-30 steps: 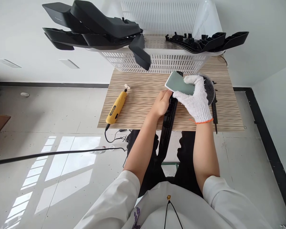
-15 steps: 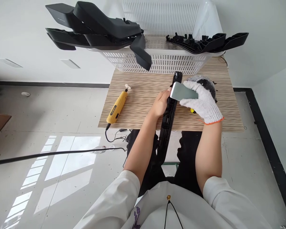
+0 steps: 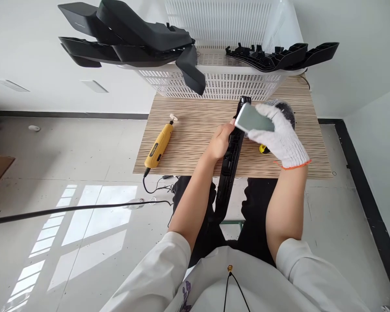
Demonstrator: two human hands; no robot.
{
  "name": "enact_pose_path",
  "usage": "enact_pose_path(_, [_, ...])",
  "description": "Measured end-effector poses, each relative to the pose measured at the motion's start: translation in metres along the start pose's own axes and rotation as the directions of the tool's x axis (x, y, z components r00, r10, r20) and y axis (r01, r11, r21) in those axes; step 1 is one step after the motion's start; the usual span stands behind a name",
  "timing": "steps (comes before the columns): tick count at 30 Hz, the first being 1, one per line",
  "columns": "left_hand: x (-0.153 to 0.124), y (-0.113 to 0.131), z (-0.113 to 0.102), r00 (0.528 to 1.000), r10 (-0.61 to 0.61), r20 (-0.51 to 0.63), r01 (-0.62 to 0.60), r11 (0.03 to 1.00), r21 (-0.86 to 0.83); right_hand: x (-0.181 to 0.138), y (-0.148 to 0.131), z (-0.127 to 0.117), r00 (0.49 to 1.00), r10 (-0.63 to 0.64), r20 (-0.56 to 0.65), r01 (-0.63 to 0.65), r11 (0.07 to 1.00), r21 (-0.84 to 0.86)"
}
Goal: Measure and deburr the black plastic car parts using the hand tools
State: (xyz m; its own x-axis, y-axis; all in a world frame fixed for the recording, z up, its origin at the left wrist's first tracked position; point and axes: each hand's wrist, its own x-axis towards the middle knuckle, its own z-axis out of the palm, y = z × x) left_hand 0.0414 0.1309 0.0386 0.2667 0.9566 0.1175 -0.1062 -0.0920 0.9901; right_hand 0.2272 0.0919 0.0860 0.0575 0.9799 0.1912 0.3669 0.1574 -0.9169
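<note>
My bare left hand [image 3: 221, 139] is closed around a long black plastic part [image 3: 228, 173], whose lower end reaches past the table edge between my legs. In my right hand [image 3: 281, 138], gloved in white knit with an orange hem, is a grey-green flat block [image 3: 255, 119] with a white edge. The block is tilted above the part's upper section, close to my left fingertips; whether it touches the part I cannot tell. Partly hidden behind the glove lies a dark, round, speckled thing [image 3: 287, 113]. A small yellow-and-black object [image 3: 264, 149] sits just below the glove.
A yellow corded rotary tool [image 3: 159, 146] lies on the left of the wood-grain table [image 3: 195, 130]. At the back, a white slatted basket [image 3: 237, 82] bears large black plastic parts [image 3: 143, 39] and another black part [image 3: 279, 58], overhanging both sides. A black cable [image 3: 84, 208] crosses at left.
My right hand has shifted a little to the right with the block, which is tilted more steeply. More of the yellow-and-black object shows. My left hand stays on the black part.
</note>
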Motion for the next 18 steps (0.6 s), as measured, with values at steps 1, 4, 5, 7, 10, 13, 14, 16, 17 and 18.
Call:
enact_pose_path(1, [-0.0003,0.0003,0.0000,1.000,0.009,0.018,-0.009,1.000,0.004,0.0002,0.0004,0.0000,0.999,0.016,0.040,-0.016,1.000,-0.003])
enact_pose_path(4, [-0.0007,0.0002,-0.0002,1.000,-0.011,0.008,0.011,0.999,-0.030,0.0013,0.0025,0.0006,0.999,-0.016,-0.036,0.016,1.000,0.005])
enact_pose_path(5, [-0.0007,-0.0002,-0.0002,1.000,-0.019,-0.008,0.018,0.999,-0.044,0.0017,0.0031,0.0006,0.996,-0.040,-0.086,0.040,0.999,0.006])
enact_pose_path(7, [-0.0006,-0.0013,-0.0004,1.000,-0.021,-0.023,0.020,0.998,-0.052,0.0016,0.0034,0.0002,0.994,-0.051,-0.093,0.052,0.999,0.008])
enact_pose_path(10, [0.0000,-0.0021,0.0000,0.999,-0.034,0.003,0.034,0.998,-0.051,0.0005,0.0019,-0.0001,0.999,0.011,0.037,-0.012,1.000,0.028])
enact_pose_path(13, [0.0005,-0.0017,0.0009,0.997,-0.071,-0.020,0.069,0.995,-0.078,0.0013,-0.0003,0.0018,0.997,-0.015,-0.071,0.016,1.000,0.009])
enact_pose_path(14, [0.0006,-0.0014,0.0010,0.997,-0.072,-0.034,0.069,0.994,-0.083,0.0020,-0.0007,0.0025,0.991,-0.041,-0.129,0.040,0.999,-0.010])
enact_pose_path(16, [0.0008,-0.0012,-0.0002,0.998,-0.044,-0.039,0.041,0.996,-0.075,0.0027,-0.0011,0.0034,0.986,-0.065,-0.152,0.059,0.997,-0.043])
enact_pose_path(17, [0.0011,-0.0015,-0.0014,0.999,-0.020,-0.026,0.018,0.998,-0.065,0.0024,-0.0011,0.0036,0.993,-0.054,-0.102,0.049,0.997,-0.056])
enact_pose_path(18, [0.0016,-0.0020,-0.0029,1.000,0.009,-0.011,-0.009,0.999,-0.052,0.0018,-0.0009,0.0038,0.999,-0.032,-0.027,0.030,0.997,-0.067])
